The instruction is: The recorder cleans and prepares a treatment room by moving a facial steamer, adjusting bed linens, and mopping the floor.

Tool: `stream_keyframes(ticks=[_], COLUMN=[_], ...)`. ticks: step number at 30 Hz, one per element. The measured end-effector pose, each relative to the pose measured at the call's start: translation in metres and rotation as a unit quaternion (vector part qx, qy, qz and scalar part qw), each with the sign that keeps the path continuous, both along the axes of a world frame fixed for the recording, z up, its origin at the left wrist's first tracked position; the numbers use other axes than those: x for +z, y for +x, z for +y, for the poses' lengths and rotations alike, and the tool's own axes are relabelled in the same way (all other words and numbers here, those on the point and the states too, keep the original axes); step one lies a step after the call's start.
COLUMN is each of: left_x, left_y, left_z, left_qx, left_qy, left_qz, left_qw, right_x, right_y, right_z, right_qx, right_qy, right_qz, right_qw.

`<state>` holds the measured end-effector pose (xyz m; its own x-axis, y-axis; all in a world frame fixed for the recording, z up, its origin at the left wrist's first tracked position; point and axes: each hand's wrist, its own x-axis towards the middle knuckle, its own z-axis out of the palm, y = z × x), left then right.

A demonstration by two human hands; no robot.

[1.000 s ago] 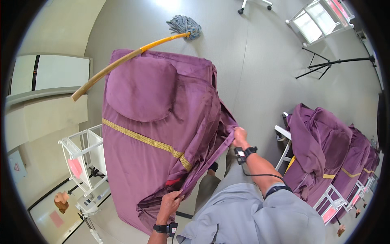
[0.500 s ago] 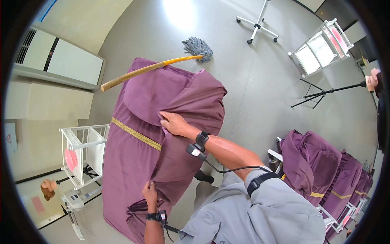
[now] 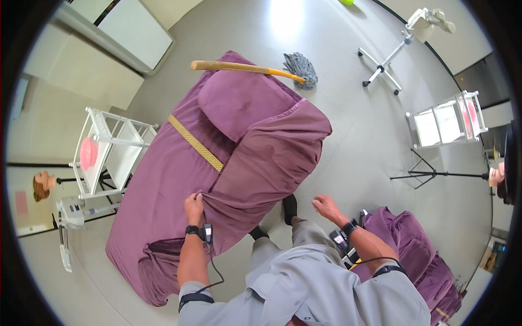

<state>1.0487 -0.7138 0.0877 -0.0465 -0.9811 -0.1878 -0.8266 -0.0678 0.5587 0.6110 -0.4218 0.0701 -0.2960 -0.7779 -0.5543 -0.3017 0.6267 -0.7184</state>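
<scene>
A purple fabric cover (image 3: 157, 201) with a patterned gold band (image 3: 196, 143) drapes a long bed in front of me. Near the middle of its right side, my left hand (image 3: 193, 208) is closed in a pinch on a fold of the cover. My right hand (image 3: 325, 207) is off the cover, right of the bed, with loosely bent fingers and nothing visible in them. At the bed's far end lies a rounded purple cushion (image 3: 239, 103), partly overlapped by the cover's folded-back right part. A mop (image 3: 234, 67) rests its wooden handle across that far end.
A white trolley (image 3: 117, 138) with a pink bowl (image 3: 88, 154) stands left of the bed. More purple-covered furniture (image 3: 399, 244) is close on my right. A wheeled stand (image 3: 381, 68), another white trolley (image 3: 448, 124) and a black tripod (image 3: 424, 174) stand farther right.
My right hand has let go of the cover and moved right, away from the bed. My left hand keeps its hold on the fabric. The view has turned and shifted.
</scene>
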Motion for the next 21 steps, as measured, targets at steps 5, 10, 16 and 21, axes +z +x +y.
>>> stream_keyframes(ticks=[5, 10, 16, 21], left_x=[-0.005, 0.039, 0.076, 0.025], left_y=[0.030, 0.038, 0.016, 0.045], left_z=[0.047, 0.082, 0.173, 0.268], left_qx=[0.029, 0.074, 0.019, -0.061], left_qy=[0.074, -0.077, -0.050, 0.254], left_qz=[-0.161, -0.159, 0.011, 0.078], left_qw=[0.984, 0.981, 0.998, 0.962], right_x=[-0.003, 0.010, 0.018, 0.042], right_y=[-0.018, -0.036, -0.056, -0.051], right_z=[0.061, 0.066, 0.039, 0.008], right_qx=[-0.001, -0.041, -0.032, -0.040], right_qy=[0.078, 0.138, 0.132, 0.095], right_qz=[-0.061, -0.149, -0.112, -0.115], right_qw=[0.995, 0.978, 0.984, 0.988])
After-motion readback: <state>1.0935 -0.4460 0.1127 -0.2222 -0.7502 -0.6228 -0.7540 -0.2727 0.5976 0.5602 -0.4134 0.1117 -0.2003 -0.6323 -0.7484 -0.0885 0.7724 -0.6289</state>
